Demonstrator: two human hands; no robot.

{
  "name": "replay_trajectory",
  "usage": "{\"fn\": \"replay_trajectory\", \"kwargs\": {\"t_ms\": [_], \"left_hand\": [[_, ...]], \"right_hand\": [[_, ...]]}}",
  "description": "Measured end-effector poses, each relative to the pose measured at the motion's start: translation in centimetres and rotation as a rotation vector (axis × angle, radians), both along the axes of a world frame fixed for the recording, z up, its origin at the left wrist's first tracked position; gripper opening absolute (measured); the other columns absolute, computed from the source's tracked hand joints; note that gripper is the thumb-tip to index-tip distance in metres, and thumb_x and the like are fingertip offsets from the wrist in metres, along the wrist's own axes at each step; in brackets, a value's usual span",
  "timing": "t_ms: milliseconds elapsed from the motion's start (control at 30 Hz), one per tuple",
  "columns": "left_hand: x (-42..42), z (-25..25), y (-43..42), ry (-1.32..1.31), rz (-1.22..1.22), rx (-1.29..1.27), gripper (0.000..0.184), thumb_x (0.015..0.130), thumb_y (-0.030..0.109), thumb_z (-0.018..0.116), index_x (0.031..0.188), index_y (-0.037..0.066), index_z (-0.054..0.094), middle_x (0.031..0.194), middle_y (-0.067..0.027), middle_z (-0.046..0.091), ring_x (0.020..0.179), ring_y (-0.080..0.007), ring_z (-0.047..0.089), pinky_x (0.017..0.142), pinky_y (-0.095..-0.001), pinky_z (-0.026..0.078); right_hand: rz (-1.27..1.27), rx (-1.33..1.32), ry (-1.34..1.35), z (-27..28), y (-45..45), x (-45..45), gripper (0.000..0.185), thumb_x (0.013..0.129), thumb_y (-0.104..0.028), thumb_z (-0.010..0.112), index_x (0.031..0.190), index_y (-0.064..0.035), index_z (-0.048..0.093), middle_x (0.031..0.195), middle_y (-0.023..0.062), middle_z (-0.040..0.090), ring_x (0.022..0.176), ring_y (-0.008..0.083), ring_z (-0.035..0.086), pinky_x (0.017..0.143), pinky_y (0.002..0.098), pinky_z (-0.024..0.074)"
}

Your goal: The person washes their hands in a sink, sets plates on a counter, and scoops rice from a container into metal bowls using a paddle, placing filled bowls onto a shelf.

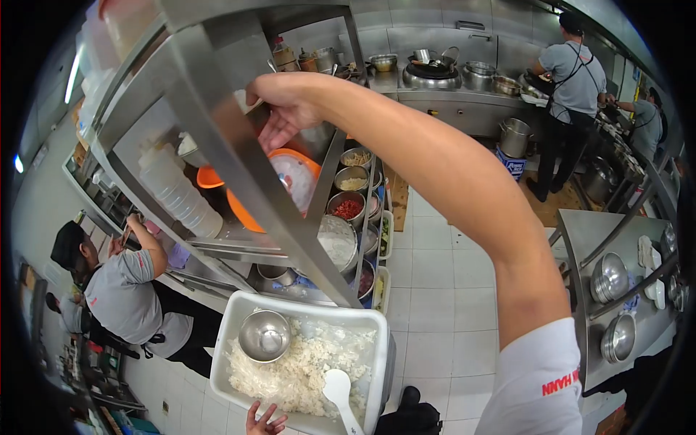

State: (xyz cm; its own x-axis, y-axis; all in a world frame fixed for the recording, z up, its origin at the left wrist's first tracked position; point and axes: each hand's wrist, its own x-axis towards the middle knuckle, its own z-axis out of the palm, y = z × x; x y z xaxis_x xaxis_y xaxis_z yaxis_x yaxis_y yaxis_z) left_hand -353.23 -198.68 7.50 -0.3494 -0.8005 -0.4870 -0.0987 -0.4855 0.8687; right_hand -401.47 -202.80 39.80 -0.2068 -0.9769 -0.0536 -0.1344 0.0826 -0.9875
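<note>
My right hand (286, 109) reaches across to the steel shelf (246, 250), above an orange bowl (243, 210) with a pale bag or lining in it. Its fingers look spread, and the shelf post hides part of them. A small whitish patch shows near the thumb; I cannot make out what it is. At the bottom, my left hand (265, 420) is open at the near edge of a white tub (223, 341) of cooked rice (290, 370). In the tub lie a steel bowl (264, 336) and a white rice paddle (338, 391).
Clear plastic cups (177, 185) are stacked on the shelf. Steel pots of chopped ingredients (348, 209) line its right side. A person (138, 290) stands at left, and another (573, 80) works at the stoves. Steel bowls (610, 275) sit on the right-hand table (587, 225).
</note>
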Motion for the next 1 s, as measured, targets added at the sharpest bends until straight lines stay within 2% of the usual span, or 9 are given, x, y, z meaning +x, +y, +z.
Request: {"fn": "replay_trajectory", "kwargs": {"t_ms": [67, 100, 200, 400, 733, 933, 1000], "left_hand": [[0.4, 0.9, 1.4, -0.044, -0.045, 0.009, 0.063, 0.077, -0.01, 0.041, 0.132, 0.01, 0.017, 0.127, -0.0223, 0.039, 0.096, -0.0285, 0.056, 0.072, -0.0299, 0.049], [0.3, 0.8, 1.8, -0.048, -0.009, 0.003, 0.064, 0.076, -0.013, 0.038, 0.132, 0.01, 0.02, 0.123, -0.0219, 0.044, 0.094, -0.0275, 0.057, 0.069, -0.0297, 0.049], [-0.2, 1.4, 2.8, -0.087, 0.031, -0.002, 0.067, 0.074, -0.015, 0.037, 0.132, 0.01, 0.018, 0.123, -0.0216, 0.044, 0.094, -0.0278, 0.057, 0.068, -0.0292, 0.049], [-1.6, 1.8, 4.2, -0.11, 0.056, -0.044, 0.063, 0.074, -0.012, 0.032, 0.132, 0.006, 0.016, 0.122, -0.0222, 0.044, 0.094, -0.0298, 0.058, 0.064, -0.0275, 0.05], [-4.2, 1.6, 4.4, -0.156, 0.09, -0.014, 0.052, 0.083, 0.003, 0.034, 0.132, 0.007, 0.018, 0.12, -0.0226, 0.046, 0.086, -0.0284, 0.06, 0.064, -0.0288, 0.051], [-4.0, 0.7, 4.6, -0.11, 0.036, -0.003, 0.052, 0.084, 0.004, 0.032, 0.133, 0.008, 0.015, 0.12, -0.0227, 0.046, 0.086, -0.0283, 0.061, 0.065, -0.0306, 0.051], [-4.4, 1.0, 4.8, -0.086, 0.118, -0.001, 0.044, 0.083, 0.004, 0.038, 0.126, 0.002, 0.03, 0.113, -0.0223, 0.051, 0.082, -0.0255, 0.06, 0.067, -0.0322, 0.049]], "right_hand": [[0.048, -0.005, -0.044, 0.0, 0.2, -0.8, 0.058, 0.082, -0.027, 0.035, 0.125, 0.006, 0.015, 0.092, 0.032, 0.054, 0.069, 0.0263, 0.062, 0.051, 0.0284, 0.0533], [0.116, -0.011, -0.063, -0.2, -0.1, -1.6, 0.058, 0.083, -0.026, 0.034, 0.127, 0.005, 0.012, 0.094, 0.0315, 0.053, 0.068, 0.0262, 0.062, 0.051, 0.0283, 0.0534], [0.093, -0.071, -0.05, -0.2, 1.0, -2.4, 0.058, 0.083, -0.026, 0.034, 0.128, 0.0029, 0.011, 0.091, 0.0292, 0.054, 0.066, 0.0245, 0.062, 0.05, 0.028, 0.0529], [0.098, -0.148, -0.066, -0.7, 1.3, -4.8, 0.054, 0.084, -0.024, 0.034, 0.13, -0.0004, 0.016, 0.084, 0.023, 0.056, 0.059, 0.0211, 0.06, 0.047, 0.0257, 0.0503], [0.098, -0.138, -0.054, -0.4, 0.8, -5.3, 0.053, 0.085, -0.023, 0.035, 0.13, -0.0018, 0.018, 0.084, 0.0218, 0.056, 0.059, 0.0206, 0.06, 0.047, 0.0253, 0.05], [0.112, -0.1, -0.056, 0.0, -0.1, -4.2, 0.052, 0.085, -0.022, 0.036, 0.126, 0.004, 0.019, 0.084, 0.0216, 0.056, 0.057, 0.0195, 0.06, 0.045, 0.0243, 0.05], [0.124, -0.008, -0.074, 0.2, -0.8, -4.0, 0.043, 0.084, -0.02, 0.036, 0.118, 0.0058, 0.029, 0.083, 0.0202, 0.057, 0.052, 0.0167, 0.059, 0.04, 0.0207, 0.0477]]}}
